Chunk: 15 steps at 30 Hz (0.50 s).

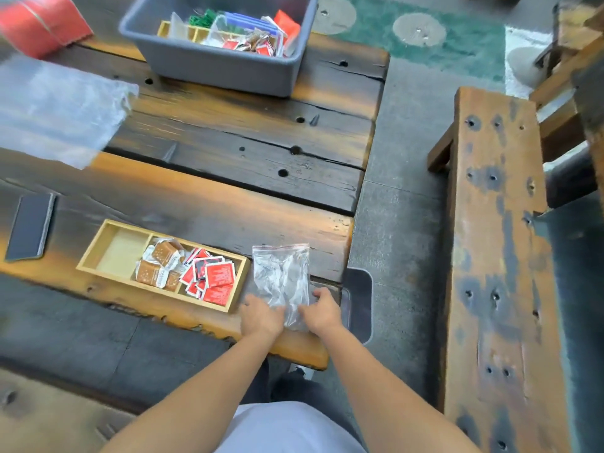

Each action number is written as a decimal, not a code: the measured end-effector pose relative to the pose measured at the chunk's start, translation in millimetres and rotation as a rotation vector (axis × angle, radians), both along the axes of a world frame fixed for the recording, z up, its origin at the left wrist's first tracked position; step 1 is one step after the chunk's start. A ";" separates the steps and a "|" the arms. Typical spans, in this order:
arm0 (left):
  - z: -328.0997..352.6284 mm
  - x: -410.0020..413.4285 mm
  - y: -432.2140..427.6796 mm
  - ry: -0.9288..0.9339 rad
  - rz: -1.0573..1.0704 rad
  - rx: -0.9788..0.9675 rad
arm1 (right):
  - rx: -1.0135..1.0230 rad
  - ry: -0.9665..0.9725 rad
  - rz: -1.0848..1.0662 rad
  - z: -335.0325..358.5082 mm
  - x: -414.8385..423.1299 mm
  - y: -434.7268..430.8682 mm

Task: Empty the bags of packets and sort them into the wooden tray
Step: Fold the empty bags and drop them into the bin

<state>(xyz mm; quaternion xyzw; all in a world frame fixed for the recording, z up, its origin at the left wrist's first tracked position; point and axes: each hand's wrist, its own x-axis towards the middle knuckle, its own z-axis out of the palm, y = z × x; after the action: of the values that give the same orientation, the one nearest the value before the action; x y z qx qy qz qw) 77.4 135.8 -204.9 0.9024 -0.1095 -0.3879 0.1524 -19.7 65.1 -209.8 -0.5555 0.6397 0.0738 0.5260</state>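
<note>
Wooden table (228, 197) bears tray (98, 256), bag (281, 273), tub (215, 67).

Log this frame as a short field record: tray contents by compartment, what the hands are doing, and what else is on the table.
tray: wooden tray, three compartments, on the table's near plank
left compartment: empty
middle compartment: brown packets
right compartment: red packets
left hand: on the near end of the clear zip bag
right hand: on the same bag's near end
bag: flat on the table, right of the tray, looks emptied
far side: grey tub with more packets
other: dark notebook left of the tray
</note>
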 end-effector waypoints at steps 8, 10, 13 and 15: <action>-6.3 0.1 -15.4 0.474 0.437 -0.267 | 0.212 -0.312 -0.567 5.5 -22.6 -7.6; 0.5 -4.9 -29.9 0.401 0.306 -0.289 | 0.147 -0.347 -0.639 11.9 -32.0 -17.5; 4.2 -19.4 -55.5 0.308 0.068 -0.301 | 0.067 -0.370 -0.729 15.2 -50.3 -29.3; 3.0 -32.2 -74.7 0.237 -0.046 -0.291 | 0.049 -0.356 -0.807 11.7 -69.0 -35.6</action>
<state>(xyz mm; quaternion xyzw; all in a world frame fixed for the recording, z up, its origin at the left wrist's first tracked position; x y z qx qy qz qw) 45.3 61.1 -201.9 0.8162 -0.1663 -0.4748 0.2843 -88.7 29.5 -198.1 -0.2526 0.7030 -0.2194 0.6276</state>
